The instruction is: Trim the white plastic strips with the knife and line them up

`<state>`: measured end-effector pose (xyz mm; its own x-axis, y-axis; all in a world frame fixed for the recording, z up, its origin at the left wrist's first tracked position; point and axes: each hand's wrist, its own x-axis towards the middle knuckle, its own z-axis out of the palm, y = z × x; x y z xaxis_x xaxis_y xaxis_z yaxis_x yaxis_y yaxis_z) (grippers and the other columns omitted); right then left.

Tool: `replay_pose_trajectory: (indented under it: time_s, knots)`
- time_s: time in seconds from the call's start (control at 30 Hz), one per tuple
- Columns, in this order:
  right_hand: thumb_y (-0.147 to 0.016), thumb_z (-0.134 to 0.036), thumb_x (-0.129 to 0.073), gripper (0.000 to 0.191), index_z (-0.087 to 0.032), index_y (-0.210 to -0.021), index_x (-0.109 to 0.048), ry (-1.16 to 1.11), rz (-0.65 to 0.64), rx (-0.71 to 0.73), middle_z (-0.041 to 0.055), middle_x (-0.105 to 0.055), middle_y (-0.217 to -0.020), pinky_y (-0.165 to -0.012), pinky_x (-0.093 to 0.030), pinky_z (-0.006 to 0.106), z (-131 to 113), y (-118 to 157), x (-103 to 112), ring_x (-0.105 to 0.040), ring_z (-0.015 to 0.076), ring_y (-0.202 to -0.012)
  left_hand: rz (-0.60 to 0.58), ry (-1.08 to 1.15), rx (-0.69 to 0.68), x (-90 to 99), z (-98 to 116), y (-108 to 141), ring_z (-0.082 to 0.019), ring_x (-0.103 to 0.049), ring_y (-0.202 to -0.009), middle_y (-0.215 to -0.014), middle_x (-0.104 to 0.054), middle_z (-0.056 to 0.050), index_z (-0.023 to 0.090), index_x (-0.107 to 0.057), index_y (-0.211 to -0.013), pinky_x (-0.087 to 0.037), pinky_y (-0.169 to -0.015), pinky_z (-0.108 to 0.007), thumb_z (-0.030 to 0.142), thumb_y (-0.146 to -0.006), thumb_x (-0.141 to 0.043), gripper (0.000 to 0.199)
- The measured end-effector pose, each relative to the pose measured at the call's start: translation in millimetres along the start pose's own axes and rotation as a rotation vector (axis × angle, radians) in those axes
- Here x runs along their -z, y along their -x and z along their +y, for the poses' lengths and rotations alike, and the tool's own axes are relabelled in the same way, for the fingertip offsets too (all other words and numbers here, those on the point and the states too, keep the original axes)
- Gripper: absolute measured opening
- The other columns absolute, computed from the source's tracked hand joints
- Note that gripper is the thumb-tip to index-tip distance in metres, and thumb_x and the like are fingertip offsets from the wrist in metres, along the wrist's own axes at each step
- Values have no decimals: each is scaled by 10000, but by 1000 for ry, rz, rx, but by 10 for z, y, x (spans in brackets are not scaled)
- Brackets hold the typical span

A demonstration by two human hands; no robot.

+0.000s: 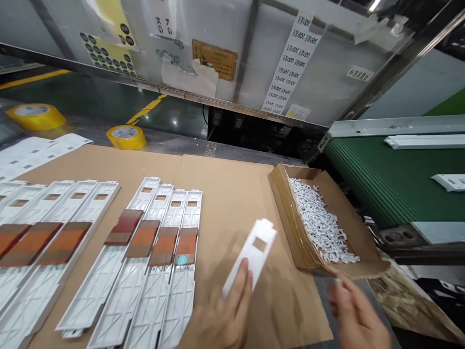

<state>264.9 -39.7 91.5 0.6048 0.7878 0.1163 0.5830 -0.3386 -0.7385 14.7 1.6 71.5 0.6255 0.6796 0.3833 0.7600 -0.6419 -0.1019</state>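
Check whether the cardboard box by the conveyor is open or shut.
Open: the cardboard box has no cover over it, and small white plastic pieces show inside.

Left hand (pixel 225 315): bare, lower centre of the frame, cut off by the bottom edge. Two slim, fairly straight fingers (pixel 239 283) show clearly, tips rounded; knuckle creases faint. Back of hand broad, smooth in outline, slightly soft in focus.

Right hand (pixel 358 312): also bare, lower right of the frame, likewise cropped at the bottom. Motion blur over the fingers; outlines smeared, nails and fine creases unreadable. Broad, rounded mass toward the wrist side. Clothing lies out of view.
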Motion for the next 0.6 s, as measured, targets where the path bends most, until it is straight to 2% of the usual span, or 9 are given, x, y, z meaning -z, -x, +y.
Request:
replay_pose_trajectory:
  time_s: [0.07, 0.1, 0.17, 0.23, 0.37, 0.5, 0.6]
  knots:
    - [-883, -437, -465, 363, -212, -1135, -599, 68, -195, 201, 73, -646, -1103, -806, -493, 273, -87, 147, -342, -598, 210, -1010, -111, -54, 47, -150, 83, 224, -263, -604, -902, -1381, -438, -95, 130, -533, -1219, -505, -488, -276, 216, -729, -530, 497]
    - [-904, -391, -443, 330, -214, -1139, -595, 91, -269, 311, 67, -646, -1116, -820, -492, 265, -120, 202, -498, -600, 197, -1022, -146, -77, 64, -214, 126, 316, -258, -608, -894, -1371, -450, -85, 134, -553, -1201, -484, -442, -254, 201, -714, -548, 491]
    - [-935, -321, -390, 306, -201, -1131, -592, 147, -360, 495, 63, -675, -1027, -766, -510, 243, -169, 282, -758, -638, 173, -937, -191, -119, 90, -313, 207, 440, -204, -617, -723, -1321, -503, -95, 128, -579, -1171, -454, -382, -245, 179, -696, -571, 478]
    - [-954, -299, -340, 319, -184, -1098, -601, 242, -383, 614, 57, -687, -885, -663, -513, 241, -212, 326, -935, -659, 166, -795, -212, -139, 113, -365, 264, 487, -152, -565, -554, -1288, -530, -103, 122, -592, -1155, -463, -376, -261, 183, -693, -582, 466]
    - [-978, -326, -259, 396, -173, -1006, -624, 452, -320, 738, 43, -654, -716, -545, -442, 243, -290, 326, -1096, -634, 163, -627, -222, -104, 136, -372, 277, 459, -125, -516, -473, -1257, -551, -97, 135, -614, -1123, -456, -361, -255, 210, -687, -601, 442]
    - [-985, -342, -229, 428, -177, -985, -624, 562, -276, 772, 32, -628, -665, -524, -383, 245, -318, 258, -1156, -614, 158, -591, -183, -100, 106, -363, 250, 439, -121, -499, -449, -1217, -573, -125, 122, -626, -1098, -435, -344, -255, 244, -680, -637, 436]
    - [-985, -341, -228, 420, -193, -991, -621, 587, -294, 772, 19, -613, -655, -520, -368, 253, -302, 215, -1179, -605, 161, -583, -188, -117, 100, -377, 256, 453, -103, -482, -429, -1236, -549, -144, 110, -629, -1092, -457, -361, -253, 256, -677, -654, 441]
